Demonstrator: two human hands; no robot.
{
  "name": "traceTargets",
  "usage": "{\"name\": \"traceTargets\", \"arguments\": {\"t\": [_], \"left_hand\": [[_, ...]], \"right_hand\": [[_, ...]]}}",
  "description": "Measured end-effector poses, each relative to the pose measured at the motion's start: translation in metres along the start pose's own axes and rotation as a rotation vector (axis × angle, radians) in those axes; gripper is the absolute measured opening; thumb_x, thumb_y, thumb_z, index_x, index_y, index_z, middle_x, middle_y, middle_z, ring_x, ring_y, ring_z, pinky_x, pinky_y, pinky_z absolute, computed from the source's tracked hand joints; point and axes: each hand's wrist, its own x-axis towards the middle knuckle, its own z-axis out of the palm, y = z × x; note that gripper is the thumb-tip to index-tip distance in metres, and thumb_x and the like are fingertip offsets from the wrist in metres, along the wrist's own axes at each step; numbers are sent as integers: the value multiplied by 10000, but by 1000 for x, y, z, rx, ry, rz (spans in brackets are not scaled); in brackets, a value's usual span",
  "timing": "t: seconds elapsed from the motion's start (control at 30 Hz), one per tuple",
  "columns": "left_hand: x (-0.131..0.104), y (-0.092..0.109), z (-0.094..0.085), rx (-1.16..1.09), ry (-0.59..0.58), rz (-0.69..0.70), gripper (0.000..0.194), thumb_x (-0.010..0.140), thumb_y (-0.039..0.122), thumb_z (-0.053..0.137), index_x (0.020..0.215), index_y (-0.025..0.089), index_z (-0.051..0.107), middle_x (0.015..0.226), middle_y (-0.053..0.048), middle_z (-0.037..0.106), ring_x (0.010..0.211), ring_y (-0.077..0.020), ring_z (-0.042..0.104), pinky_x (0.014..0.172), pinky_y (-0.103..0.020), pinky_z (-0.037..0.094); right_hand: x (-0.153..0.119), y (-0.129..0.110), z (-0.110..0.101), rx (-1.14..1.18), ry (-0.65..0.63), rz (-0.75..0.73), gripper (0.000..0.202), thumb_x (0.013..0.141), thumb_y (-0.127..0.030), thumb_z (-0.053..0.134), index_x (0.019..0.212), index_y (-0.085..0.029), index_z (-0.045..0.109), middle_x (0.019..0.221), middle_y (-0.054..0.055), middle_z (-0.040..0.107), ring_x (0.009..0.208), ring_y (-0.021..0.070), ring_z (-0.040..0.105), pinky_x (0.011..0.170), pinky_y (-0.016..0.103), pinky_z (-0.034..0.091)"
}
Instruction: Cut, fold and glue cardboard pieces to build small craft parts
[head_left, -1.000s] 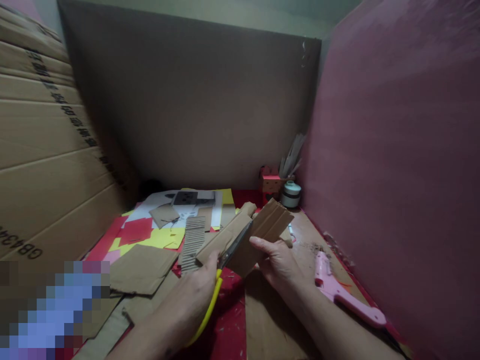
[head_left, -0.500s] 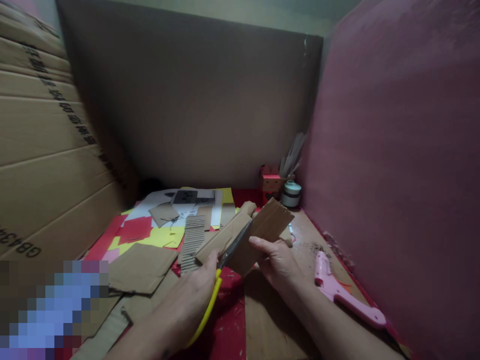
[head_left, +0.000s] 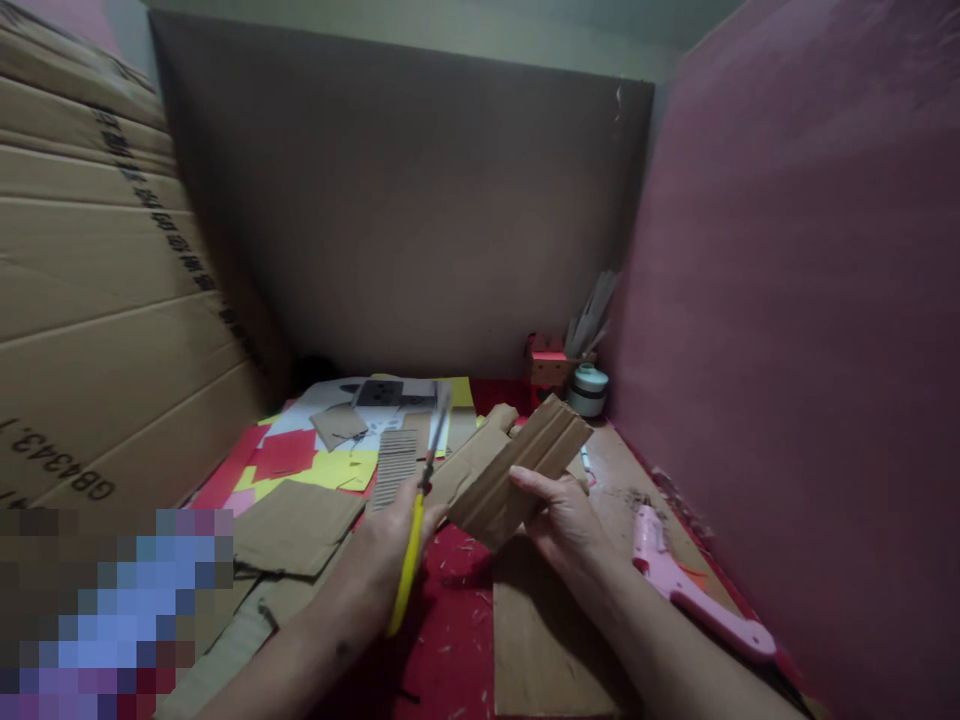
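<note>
My left hand (head_left: 394, 535) is closed around the yellow handles of a pair of scissors (head_left: 412, 560). The blades point up and away, slightly blurred, to the left of the cardboard piece. My right hand (head_left: 559, 515) pinches a brown cardboard piece (head_left: 525, 465), thumb on top and fingers beneath it. A gap lies between the blades and this piece. Behind the scissors and the held piece, a longer cardboard strip (head_left: 474, 452) slants up to the right. Left of it lies a ridged cardboard strip (head_left: 396, 462).
Cardboard scraps (head_left: 296, 525) and coloured paper (head_left: 285, 455) cover the left side. A wooden board (head_left: 544, 650) lies below my right hand. At the right is a pink glue gun (head_left: 694, 595). A small jar (head_left: 587, 390) and a red-topped box (head_left: 547, 368) stand at the back.
The scissors have come away from the cardboard piece, moving left with my left hand, and their blades now point more upright. My right hand still holds the piece, now tilted differently.
</note>
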Motion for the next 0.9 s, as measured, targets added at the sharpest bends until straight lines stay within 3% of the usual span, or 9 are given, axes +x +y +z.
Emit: {"name": "traceTargets", "arguments": {"t": [0.07, 0.17, 0.27, 0.47, 0.63, 0.9], "left_hand": [[5, -1, 3, -178, -29, -143, 366, 766, 472, 508, 962, 165, 536, 678, -49, 620, 445, -153, 535, 419, -254, 386], [5, 5, 3, -452, -165, -111, 354, 723, 424, 607, 954, 172, 515, 674, 5, 580, 458, -104, 515, 431, -219, 391], [1, 14, 1, -615, -187, -120, 429, 654, 304, 695, 1008, 186, 482, 612, 67, 519, 445, -66, 476, 427, -177, 372], [2, 19, -4, -591, -189, -167, 521, 603, 263, 708, 1058, 173, 472, 491, 100, 467, 330, -41, 364, 327, -159, 291], [3, 20, -6, -571, -217, -227, 536, 571, 234, 726, 1054, 160, 504, 479, 94, 462, 327, -32, 350, 321, -150, 258], [5, 4, 2, -762, -379, -161, 504, 609, 237, 741, 1046, 170, 500, 471, 99, 433, 326, -27, 330, 325, -148, 251]], "right_hand": [[1, 0, -1, 25, 10, 14, 373, 527, -87, 762, 883, -161, 678, 782, 28, 722, 794, 215, 659, 799, 352, 510], [0, 3, 0, 40, 20, 48, 379, 520, -92, 771, 878, -171, 675, 744, 17, 720, 756, 207, 662, 772, 343, 519], [-2, 4, 2, 41, -10, 72, 368, 531, -110, 772, 880, -173, 670, 765, 20, 722, 713, 188, 660, 749, 329, 524], [5, -13, 1, 32, 99, -28, 292, 537, -135, 768, 808, -168, 665, 714, -3, 717, 625, 165, 649, 696, 304, 534], [12, -27, -3, -24, 105, -113, 296, 547, -152, 766, 820, -164, 653, 713, -6, 713, 609, 160, 640, 687, 314, 529], [9, -26, -2, -40, 94, -182, 289, 561, -126, 749, 831, -161, 653, 739, -7, 709, 635, 142, 626, 665, 285, 520]]}}
